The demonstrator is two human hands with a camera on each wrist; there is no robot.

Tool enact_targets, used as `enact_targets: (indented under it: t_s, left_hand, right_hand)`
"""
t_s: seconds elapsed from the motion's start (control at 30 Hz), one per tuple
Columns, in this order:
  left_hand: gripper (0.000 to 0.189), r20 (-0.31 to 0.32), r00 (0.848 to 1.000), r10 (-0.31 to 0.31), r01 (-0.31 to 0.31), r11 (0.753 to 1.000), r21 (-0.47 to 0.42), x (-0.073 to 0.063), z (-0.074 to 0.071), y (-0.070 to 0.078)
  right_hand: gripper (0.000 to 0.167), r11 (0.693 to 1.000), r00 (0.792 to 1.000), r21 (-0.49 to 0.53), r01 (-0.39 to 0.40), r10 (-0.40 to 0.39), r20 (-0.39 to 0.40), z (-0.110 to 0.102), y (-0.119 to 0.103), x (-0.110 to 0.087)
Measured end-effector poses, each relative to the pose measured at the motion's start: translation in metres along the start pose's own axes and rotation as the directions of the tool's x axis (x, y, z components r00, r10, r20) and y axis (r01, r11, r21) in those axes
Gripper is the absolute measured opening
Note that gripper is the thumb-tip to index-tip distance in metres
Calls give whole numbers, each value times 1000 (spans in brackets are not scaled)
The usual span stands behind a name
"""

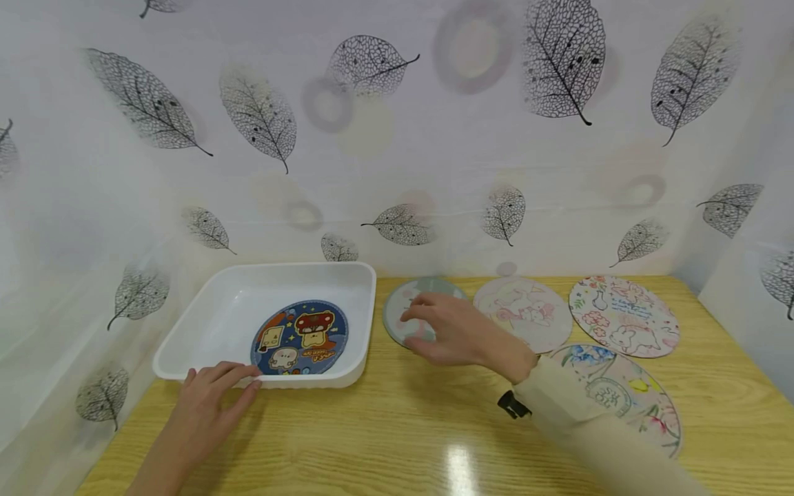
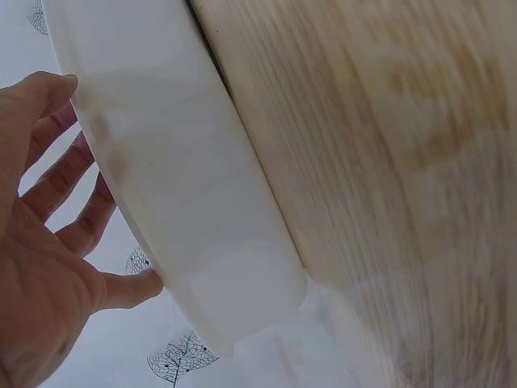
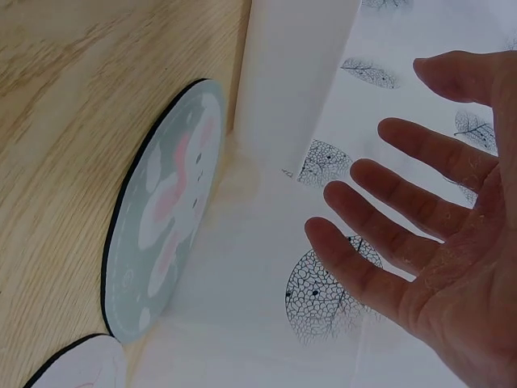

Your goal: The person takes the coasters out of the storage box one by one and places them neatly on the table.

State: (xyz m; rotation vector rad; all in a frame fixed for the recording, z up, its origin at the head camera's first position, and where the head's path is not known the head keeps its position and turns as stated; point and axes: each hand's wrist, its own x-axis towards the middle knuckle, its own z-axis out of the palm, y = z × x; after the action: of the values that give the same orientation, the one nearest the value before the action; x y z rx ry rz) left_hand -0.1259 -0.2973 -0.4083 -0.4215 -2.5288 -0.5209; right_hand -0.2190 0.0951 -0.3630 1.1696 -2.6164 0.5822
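Observation:
My left hand [image 1: 214, 406] rests its fingertips on the near rim of a white plastic tray [image 1: 217, 296]; the left wrist view has the fingers spread along that rim. Inside the tray lies a dark blue round mouse pad [image 1: 300, 337] with cartoon figures. Over a grey-green round mouse pad [image 1: 397, 303] hovers my right hand [image 1: 449, 331], its fingers spread and holding nothing. The right wrist view shows this grey-green pad [image 3: 170, 210] flat on the table, apart from the fingers, with its pink-and-white print and black edge.
A pale pink round pad [image 1: 524, 313], a white one with a rabbit print [image 1: 623, 317] and a flowered one [image 1: 620, 393] lie on the right, the last partly under my right sleeve [image 1: 583, 413]. Behind the wooden table [image 1: 372, 441] hangs a leaf-patterned sheet [image 1: 434, 151].

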Motion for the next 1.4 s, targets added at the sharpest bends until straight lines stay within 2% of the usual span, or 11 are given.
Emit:
enact_targets:
  t_s: [0.3, 0.5, 0.67, 1.07, 1.4]
  left_hand:
    - [21, 5, 1000, -3, 3, 1000, 4, 0, 0, -1]
    - [21, 1, 1000, 2, -2, 1000, 2, 0, 1, 0]
    - [22, 2, 1000, -1, 1, 1000, -4, 0, 2, 0]
    - [20, 25, 999, -33, 33, 999, -10, 0, 0, -1]
    - [19, 15, 1000, -23, 23, 1000, -10, 0, 0, -1]
  right_hand:
    - [31, 1000, 1000, -16, 13, -13, 24, 6, -7, 14]
    - [31, 998, 999, -37, 45, -45, 12, 12, -10, 22]
    - [33, 999, 999, -33, 37, -36, 35, 16, -14, 28]
    - [33, 995, 992, 73, 71, -78, 98, 26, -23, 47]
    - [32, 992, 985, 78, 94, -104, 135, 36, -29, 63]
